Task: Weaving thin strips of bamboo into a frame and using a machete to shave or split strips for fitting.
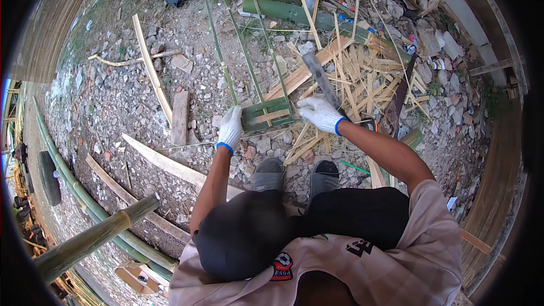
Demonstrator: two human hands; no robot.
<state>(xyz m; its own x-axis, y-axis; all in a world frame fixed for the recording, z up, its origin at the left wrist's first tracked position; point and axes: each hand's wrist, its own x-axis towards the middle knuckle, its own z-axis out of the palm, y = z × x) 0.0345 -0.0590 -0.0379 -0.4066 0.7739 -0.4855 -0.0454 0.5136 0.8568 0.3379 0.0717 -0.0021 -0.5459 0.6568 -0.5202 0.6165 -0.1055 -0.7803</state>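
Note:
My left hand (230, 129), in a white glove with a blue cuff, is closed on the left end of a short woven bamboo panel (256, 114). Long thin green bamboo strips (241, 42) run away from the panel across the ground, and a pale crosspiece (272, 117) passes through it. Just off the panel's right end is my right hand (320, 114), gloved the same way, with its fingers curled; what they grip, if anything, is hidden. A dark flat blade (321, 79) slants beside that hand, its lower end passing behind the glove.
Split bamboo offcuts (368, 76) are heaped at the right, by a thick green bamboo pole (294, 13). Long bamboo poles (85, 192) curve along the left. A cut pole (107, 237) juts in at lower left. My shoes (268, 174) stand on rubble below the panel.

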